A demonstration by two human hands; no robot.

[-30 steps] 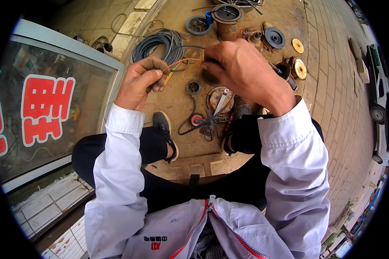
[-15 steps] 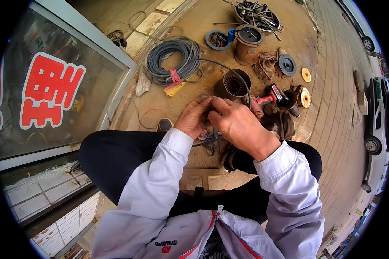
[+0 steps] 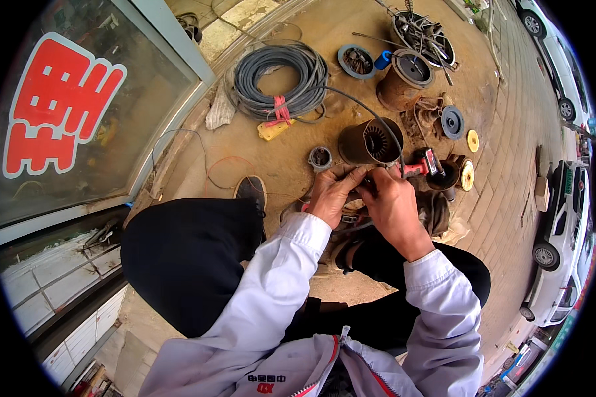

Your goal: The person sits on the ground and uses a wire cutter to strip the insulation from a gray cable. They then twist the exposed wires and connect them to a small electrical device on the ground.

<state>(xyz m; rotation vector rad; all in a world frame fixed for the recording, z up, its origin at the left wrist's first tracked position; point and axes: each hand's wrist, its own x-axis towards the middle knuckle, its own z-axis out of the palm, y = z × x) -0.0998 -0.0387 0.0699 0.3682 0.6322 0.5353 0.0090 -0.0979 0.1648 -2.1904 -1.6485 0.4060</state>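
My left hand [image 3: 334, 195] and my right hand [image 3: 392, 206] are close together over the ground in front of me, fingers bent and pinched. Whatever lies between the fingertips is too small or hidden to make out. A black cable [image 3: 377, 119] arcs from a cable coil [image 3: 278, 76] and passes out of sight at my right hand; whether the hand holds it I cannot tell. Just beyond the hands stands a hollow metal motor housing [image 3: 354, 144] with slots inside. Next to my left hand sits a small round metal part [image 3: 320, 158]. Tools beneath the hands are mostly covered.
To the right lies a red and black cordless power tool [image 3: 425, 164]. Farther back are a rusty cylindrical housing [image 3: 398, 89], a dish of small parts [image 3: 355, 61] and a basin of tools [image 3: 424, 33]. A glass door [image 3: 112, 152] is at left; parked cars [image 3: 563, 225] stand at right.
The whole view has shifted, and the scene sits farther right. My fingertips are now a little farther apart, and the small round metal part has come into sight beside my left hand.
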